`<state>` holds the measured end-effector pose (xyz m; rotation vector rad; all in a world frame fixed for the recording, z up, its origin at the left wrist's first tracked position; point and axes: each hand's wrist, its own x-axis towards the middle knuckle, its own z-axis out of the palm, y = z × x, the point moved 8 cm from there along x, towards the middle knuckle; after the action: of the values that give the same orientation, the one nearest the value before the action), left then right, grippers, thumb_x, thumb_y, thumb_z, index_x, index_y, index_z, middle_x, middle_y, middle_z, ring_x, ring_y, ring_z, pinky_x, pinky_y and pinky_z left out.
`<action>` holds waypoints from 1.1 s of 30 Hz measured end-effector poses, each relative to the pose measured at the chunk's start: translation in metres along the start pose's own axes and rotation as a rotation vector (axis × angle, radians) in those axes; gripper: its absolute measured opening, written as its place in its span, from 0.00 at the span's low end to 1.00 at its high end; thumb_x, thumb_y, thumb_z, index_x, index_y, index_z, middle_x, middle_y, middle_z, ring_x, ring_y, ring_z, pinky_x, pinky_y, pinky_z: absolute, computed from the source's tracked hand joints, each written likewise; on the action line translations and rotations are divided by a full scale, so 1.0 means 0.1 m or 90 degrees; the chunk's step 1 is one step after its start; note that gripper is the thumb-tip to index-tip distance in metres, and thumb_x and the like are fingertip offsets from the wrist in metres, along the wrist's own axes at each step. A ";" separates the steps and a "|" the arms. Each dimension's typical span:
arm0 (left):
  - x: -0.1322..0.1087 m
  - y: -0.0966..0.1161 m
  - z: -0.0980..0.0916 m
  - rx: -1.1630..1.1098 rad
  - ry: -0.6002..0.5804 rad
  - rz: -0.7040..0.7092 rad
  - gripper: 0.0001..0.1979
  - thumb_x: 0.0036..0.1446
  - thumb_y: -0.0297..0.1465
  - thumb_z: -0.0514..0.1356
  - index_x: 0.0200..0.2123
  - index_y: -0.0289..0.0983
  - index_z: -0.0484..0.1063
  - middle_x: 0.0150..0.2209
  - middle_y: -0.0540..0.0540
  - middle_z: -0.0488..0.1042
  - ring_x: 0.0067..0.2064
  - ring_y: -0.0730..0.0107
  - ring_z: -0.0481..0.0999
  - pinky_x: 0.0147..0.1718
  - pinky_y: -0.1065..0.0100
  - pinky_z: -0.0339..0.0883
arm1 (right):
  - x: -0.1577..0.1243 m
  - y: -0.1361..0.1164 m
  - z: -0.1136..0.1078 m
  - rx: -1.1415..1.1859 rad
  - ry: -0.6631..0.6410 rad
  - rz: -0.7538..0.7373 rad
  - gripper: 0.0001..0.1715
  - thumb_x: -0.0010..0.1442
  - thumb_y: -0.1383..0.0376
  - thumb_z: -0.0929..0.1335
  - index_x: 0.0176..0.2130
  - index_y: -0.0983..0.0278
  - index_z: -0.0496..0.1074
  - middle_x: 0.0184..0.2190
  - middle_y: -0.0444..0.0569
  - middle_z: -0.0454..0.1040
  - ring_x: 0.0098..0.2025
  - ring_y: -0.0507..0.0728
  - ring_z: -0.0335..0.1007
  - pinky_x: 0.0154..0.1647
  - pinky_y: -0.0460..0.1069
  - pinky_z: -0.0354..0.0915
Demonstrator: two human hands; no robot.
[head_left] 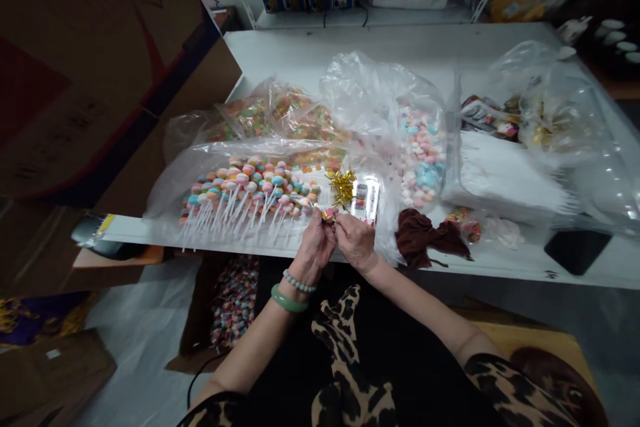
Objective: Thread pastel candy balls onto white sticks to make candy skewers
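My left hand [317,240] and my right hand [354,239] meet at the front edge of the table, fingers pinched together. Between them is a small wrapped candy [328,214], with pink and yellow showing; its lower part is hidden by my fingers. Just beyond lies a bunch of gold twist ties [342,187], beside a stack of printed clear wrappers [366,200]. To the left, many candy lollipops [243,180] with white sticks rest on clear plastic, sticks pointing towards me.
Bags of gummy candy [295,110] and pastel candy [423,154] lie behind. On the right are a plastic tray of white sticks [510,174], a brown cloth [425,237] and a black phone [576,250]. A large carton [100,80] stands left; a box of wrapped candies [234,307] sits below.
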<state>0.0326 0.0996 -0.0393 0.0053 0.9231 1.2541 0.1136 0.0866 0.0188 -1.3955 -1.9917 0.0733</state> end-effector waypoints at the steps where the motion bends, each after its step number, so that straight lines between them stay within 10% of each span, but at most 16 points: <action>1: -0.01 -0.03 -0.01 0.000 0.007 -0.011 0.18 0.67 0.36 0.51 0.31 0.31 0.73 0.27 0.46 0.74 0.30 0.77 0.74 0.37 0.77 0.69 | 0.02 0.01 0.02 -0.002 0.004 0.005 0.11 0.62 0.69 0.61 0.31 0.63 0.70 0.26 0.46 0.74 0.29 0.53 0.66 0.31 0.48 0.53; 8: 0.03 0.09 -0.11 0.091 -0.009 -0.076 0.17 0.60 0.43 0.58 0.31 0.35 0.70 0.30 0.45 0.76 0.29 0.71 0.76 0.29 0.70 0.71 | -0.01 -0.06 -0.06 -0.075 0.025 -0.091 0.13 0.61 0.70 0.61 0.26 0.63 0.68 0.22 0.46 0.70 0.27 0.54 0.62 0.31 0.50 0.50; 19: 0.06 0.10 -0.12 0.132 0.010 0.148 0.16 0.51 0.40 0.66 0.24 0.34 0.68 0.22 0.52 0.70 0.25 0.79 0.68 0.28 0.74 0.64 | 0.00 -0.14 0.01 -0.081 0.050 -0.105 0.17 0.65 0.70 0.59 0.25 0.63 0.67 0.21 0.47 0.66 0.26 0.54 0.58 0.30 0.51 0.48; 28: 0.05 0.15 -0.12 0.148 -0.017 0.024 0.17 0.41 0.35 0.72 0.30 0.35 0.69 0.27 0.49 0.75 0.26 0.76 0.72 0.27 0.74 0.66 | -0.06 -0.02 0.06 -0.007 -0.059 -0.088 0.14 0.65 0.68 0.60 0.32 0.64 0.72 0.25 0.48 0.71 0.28 0.54 0.63 0.31 0.49 0.53; 33: 0.08 0.42 -0.06 0.177 -0.022 0.121 0.19 0.39 0.34 0.73 0.32 0.36 0.69 0.30 0.48 0.77 0.30 0.70 0.77 0.34 0.66 0.71 | -0.11 0.20 0.09 0.221 -0.142 0.114 0.10 0.63 0.67 0.62 0.33 0.61 0.72 0.29 0.46 0.74 0.32 0.53 0.69 0.34 0.46 0.59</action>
<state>-0.0045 0.1186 -0.0285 0.3396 1.0798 1.2863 0.1270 0.0888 -0.0015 -1.3761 -1.9082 0.6506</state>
